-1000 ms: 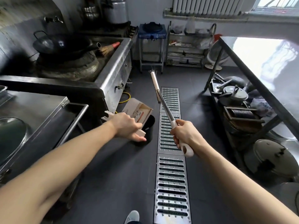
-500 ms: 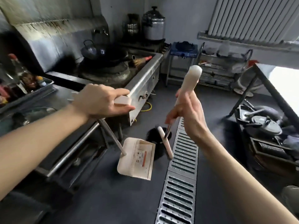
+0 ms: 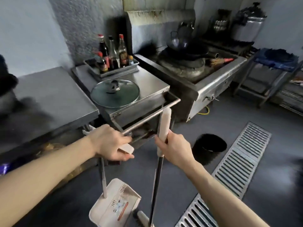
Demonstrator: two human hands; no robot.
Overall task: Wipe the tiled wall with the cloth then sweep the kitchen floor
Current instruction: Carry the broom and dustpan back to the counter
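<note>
Two hands in use. Left hand [image 3: 109, 145]: fingers curled around the dustpan handle [image 3: 126, 148]; dustpan [image 3: 114, 208] hangs low over the dark floor [image 3: 180, 182]. Right hand [image 3: 176, 149]: fingers clamped on the broom handle [image 3: 164, 128], held near upright; broom head [image 3: 142, 219] sits beside the pan. Floor drain grate [image 3: 237, 166] lies to the right. No cloth visible.

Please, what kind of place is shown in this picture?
Most likely a commercial or restaurant kitchen: a steel wok range carrying a dark wok, a tray of sauce bottles on a steel counter, and a long metal floor drain grate.
</note>
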